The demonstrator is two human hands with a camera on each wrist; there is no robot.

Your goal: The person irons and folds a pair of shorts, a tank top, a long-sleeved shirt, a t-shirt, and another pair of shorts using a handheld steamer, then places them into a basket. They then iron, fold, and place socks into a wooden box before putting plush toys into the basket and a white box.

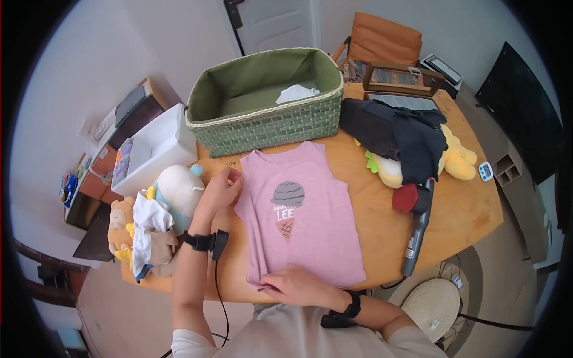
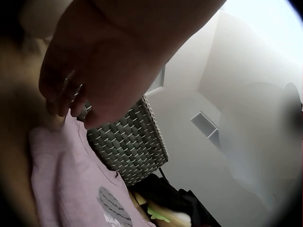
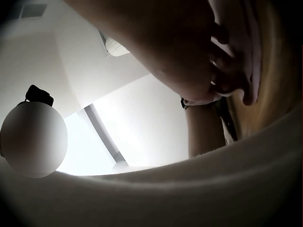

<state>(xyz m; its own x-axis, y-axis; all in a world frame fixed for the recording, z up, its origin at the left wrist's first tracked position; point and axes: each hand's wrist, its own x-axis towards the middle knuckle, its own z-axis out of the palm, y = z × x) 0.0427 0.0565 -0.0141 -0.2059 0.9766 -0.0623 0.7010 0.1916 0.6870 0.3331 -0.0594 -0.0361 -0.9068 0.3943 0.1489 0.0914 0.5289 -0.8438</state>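
Note:
A pink sleeveless top (image 1: 316, 221) with an ice-cream-cone print lies spread on the wooden table, its left side rumpled. Beside its upper left edge is my left hand (image 1: 222, 190), fingers loosely bent; in the left wrist view the fingertips (image 2: 59, 111) come right to the fabric's edge. At the lower left corner, my right hand (image 1: 298, 286) pinches the hem, which bunches a little under the fingers. The right wrist view shows those fingers (image 3: 232, 82) in shadow against the pink cloth.
A green woven basket (image 1: 268, 122) holding a white cloth stands behind the top. Plush toys (image 1: 176, 191) and a white box (image 1: 156, 146) are at left. Dark clothes (image 1: 394, 134) lie over a yellow toy at right, near a handheld garment steamer (image 1: 416, 232) at the edge.

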